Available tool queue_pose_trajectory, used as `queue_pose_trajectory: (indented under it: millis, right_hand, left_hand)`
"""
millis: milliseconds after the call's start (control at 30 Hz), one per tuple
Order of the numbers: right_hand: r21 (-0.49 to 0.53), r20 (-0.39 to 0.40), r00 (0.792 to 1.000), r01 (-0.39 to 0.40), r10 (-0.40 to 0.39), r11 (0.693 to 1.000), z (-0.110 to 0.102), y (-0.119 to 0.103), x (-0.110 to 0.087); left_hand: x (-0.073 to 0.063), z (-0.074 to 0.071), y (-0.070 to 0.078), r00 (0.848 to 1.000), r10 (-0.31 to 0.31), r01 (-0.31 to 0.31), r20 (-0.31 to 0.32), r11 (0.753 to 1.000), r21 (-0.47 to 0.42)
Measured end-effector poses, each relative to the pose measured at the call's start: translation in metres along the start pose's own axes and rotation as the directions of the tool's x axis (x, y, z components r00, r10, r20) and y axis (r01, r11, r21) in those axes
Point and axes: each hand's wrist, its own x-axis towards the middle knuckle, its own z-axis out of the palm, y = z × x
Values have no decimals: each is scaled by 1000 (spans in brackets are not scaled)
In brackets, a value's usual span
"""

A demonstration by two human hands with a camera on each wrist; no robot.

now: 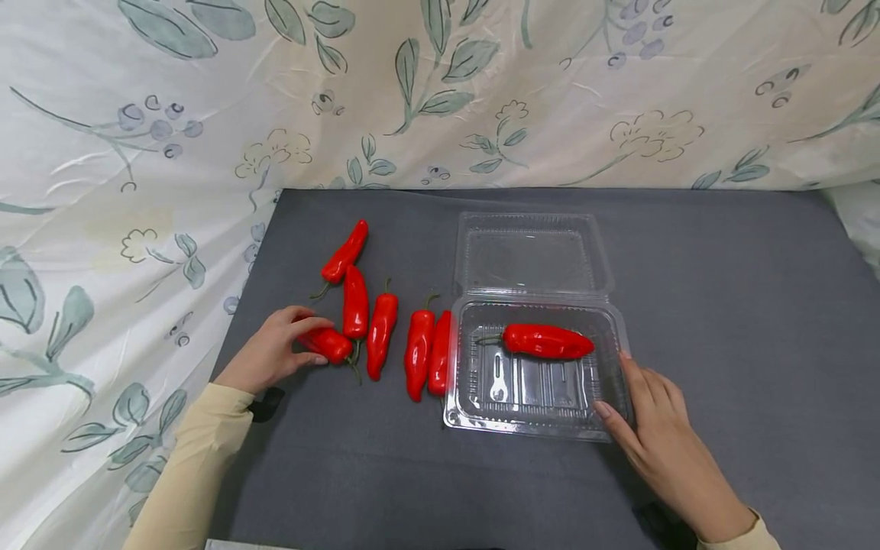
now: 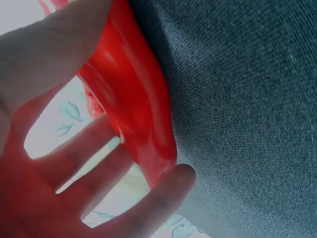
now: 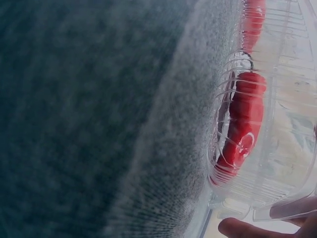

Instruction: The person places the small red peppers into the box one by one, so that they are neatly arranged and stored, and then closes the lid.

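Observation:
My left hand (image 1: 278, 345) grips a glossy red pepper (image 1: 328, 345) at the left of the group, thumb on the near side and fingers on the far side. In the left wrist view that pepper (image 2: 136, 94) lies between thumb and fingers, close over the grey cloth. My right hand (image 1: 656, 428) holds the right edge of a clear plastic clamshell container (image 1: 536, 424), thumb over the rim and fingers along the outer side. One red pepper (image 1: 548, 341) lies crosswise inside, its stem toward the left; the right wrist view shows this pepper (image 3: 242, 126) through the clear wall.
More red peppers lie left of the container: one (image 1: 346, 252) farthest back, one (image 1: 355, 302) below it, one (image 1: 382, 334) beside that, and two close together, a pepper (image 1: 419, 353) and another (image 1: 440, 355) partly under the container's left rim. The open lid (image 1: 532, 256) lies flat behind.

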Motion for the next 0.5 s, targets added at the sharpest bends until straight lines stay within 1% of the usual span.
queue_pose_trajectory:
  millis: [233, 500]
  right_hand:
    - [12, -17, 1000, 11, -11, 1000, 0, 1, 1]
    - [25, -4, 1000, -2, 2, 1000, 0, 1, 1]
  left_hand:
    - [0, 0, 2, 1000, 0, 0, -16, 1000, 4]
    - [0, 1, 3, 1000, 5, -5, -26, 1000, 15]
